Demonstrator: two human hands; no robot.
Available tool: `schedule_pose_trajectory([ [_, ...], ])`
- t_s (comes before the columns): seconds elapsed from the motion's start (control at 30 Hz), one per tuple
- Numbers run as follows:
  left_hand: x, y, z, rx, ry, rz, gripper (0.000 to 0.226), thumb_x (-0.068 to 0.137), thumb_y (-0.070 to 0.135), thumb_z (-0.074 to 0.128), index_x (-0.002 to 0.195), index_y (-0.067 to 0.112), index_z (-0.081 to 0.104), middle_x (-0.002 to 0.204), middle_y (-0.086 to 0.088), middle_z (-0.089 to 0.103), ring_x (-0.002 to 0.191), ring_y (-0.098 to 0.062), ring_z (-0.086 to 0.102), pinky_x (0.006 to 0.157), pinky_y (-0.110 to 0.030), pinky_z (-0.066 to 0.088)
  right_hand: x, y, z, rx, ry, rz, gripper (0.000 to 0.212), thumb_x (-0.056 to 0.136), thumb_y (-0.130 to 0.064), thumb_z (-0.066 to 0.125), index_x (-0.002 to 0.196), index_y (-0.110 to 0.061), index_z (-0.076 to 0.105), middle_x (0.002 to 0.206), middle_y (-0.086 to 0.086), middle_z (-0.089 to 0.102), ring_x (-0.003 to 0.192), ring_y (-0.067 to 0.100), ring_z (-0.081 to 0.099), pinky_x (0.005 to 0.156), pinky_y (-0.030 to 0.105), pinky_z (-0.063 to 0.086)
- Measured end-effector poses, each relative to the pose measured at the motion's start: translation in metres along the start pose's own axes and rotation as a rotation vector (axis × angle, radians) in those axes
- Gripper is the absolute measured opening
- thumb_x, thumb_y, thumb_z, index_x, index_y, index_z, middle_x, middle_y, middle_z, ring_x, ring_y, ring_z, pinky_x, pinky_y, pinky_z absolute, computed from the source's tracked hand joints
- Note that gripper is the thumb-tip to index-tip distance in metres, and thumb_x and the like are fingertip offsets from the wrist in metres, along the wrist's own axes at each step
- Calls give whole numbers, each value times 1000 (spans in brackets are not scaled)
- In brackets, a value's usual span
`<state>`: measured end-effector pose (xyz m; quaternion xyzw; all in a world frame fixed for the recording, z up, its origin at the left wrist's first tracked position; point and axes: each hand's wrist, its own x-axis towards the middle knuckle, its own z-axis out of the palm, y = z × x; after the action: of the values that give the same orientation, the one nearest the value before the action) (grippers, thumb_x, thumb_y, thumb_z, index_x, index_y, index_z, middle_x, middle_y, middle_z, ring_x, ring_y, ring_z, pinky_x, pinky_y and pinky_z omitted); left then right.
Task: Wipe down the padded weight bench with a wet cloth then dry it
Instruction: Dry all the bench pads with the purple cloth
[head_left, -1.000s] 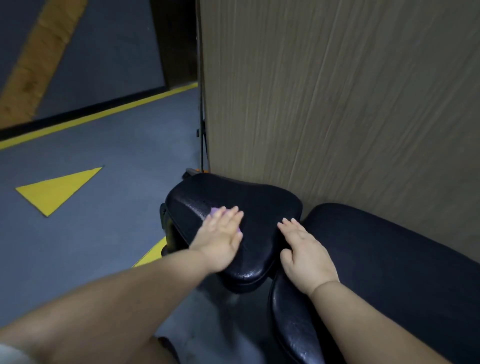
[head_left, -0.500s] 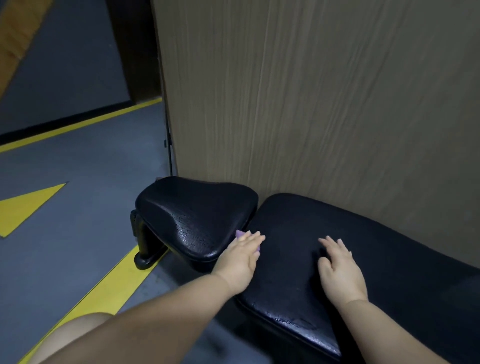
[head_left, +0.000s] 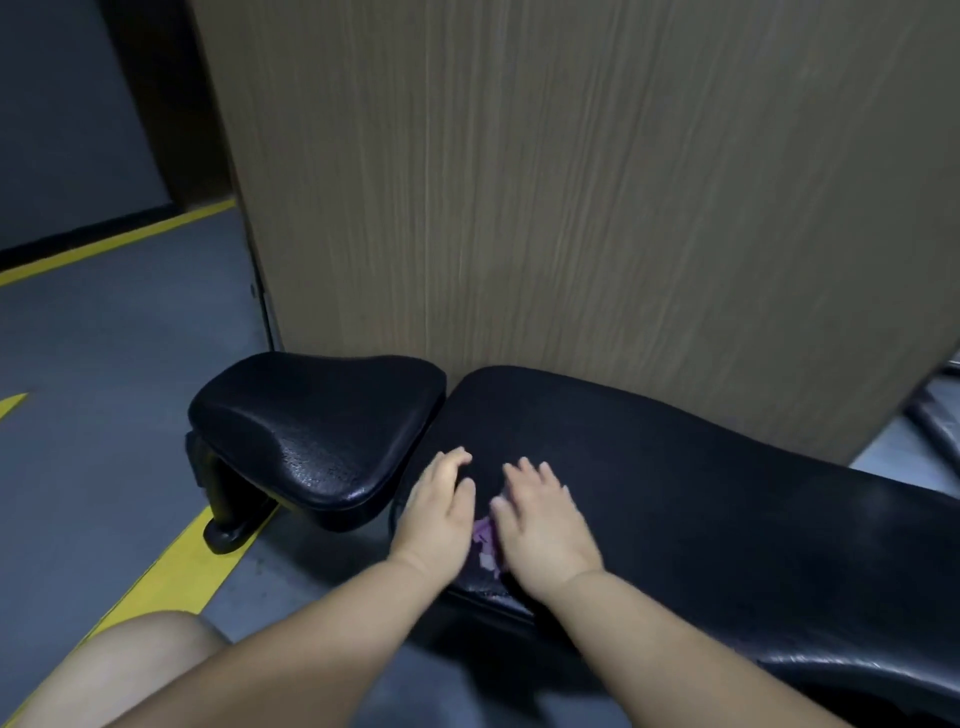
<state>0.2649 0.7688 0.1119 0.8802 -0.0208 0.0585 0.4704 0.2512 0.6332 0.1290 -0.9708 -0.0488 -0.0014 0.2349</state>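
The weight bench has a black padded seat (head_left: 311, 431) on the left and a long black back pad (head_left: 701, 499) running to the right. Both my hands lie side by side on the near left end of the long pad. My left hand (head_left: 441, 514) rests flat there with its fingers pointing away from me. My right hand (head_left: 540, 525) lies flat just to its right. A purple cloth (head_left: 485, 540) shows in the gap between them, mostly covered; which hand presses it I cannot tell. The pad's near edge glistens.
A wood-grain panel (head_left: 571, 208) stands right behind the bench. The grey floor carries yellow stripes (head_left: 171, 571). The seat's black support foot (head_left: 228, 525) stands on the stripe. My knee (head_left: 130, 660) is at the bottom left. Metal tubes (head_left: 935, 415) show at the right edge.
My left hand has slid the cloth off the seat pad and onto the long pad. My right hand has moved left until it lies beside the left hand.
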Motion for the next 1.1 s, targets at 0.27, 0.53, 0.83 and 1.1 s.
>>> schedule_pose_trajectory([
  [0.27,5,5,7,439,-305,19,52,104,41,16,153,26,22,161,10,16,148,-6,3,120,-28,-1,-14,12,5,-282,-137,-56,62,99,-50,17,153,-23,5,161,-7,1,146,18,-15,119,43,-5],
  [0.53,-2,7,11,828,-365,136,58,104,45,13,156,21,2,163,5,-5,149,-17,-9,121,-38,-4,-76,168,-77,-416,31,290,63,95,-57,30,151,-30,18,159,-9,14,147,17,4,118,43,12],
  [0.83,-2,6,10,790,-377,134,57,103,45,10,156,24,3,163,9,-4,149,-14,-9,121,-38,-5,-49,114,-50,-500,47,236,61,97,-50,31,149,-19,25,158,2,20,144,30,9,115,43,16],
  [1.1,-5,5,7,720,-379,134,55,104,43,9,156,25,7,162,13,-2,149,-10,-9,121,-35,-6,-69,45,0,-404,-24,-280,69,87,-53,26,146,-19,36,150,0,38,143,25,27,114,48,20],
])
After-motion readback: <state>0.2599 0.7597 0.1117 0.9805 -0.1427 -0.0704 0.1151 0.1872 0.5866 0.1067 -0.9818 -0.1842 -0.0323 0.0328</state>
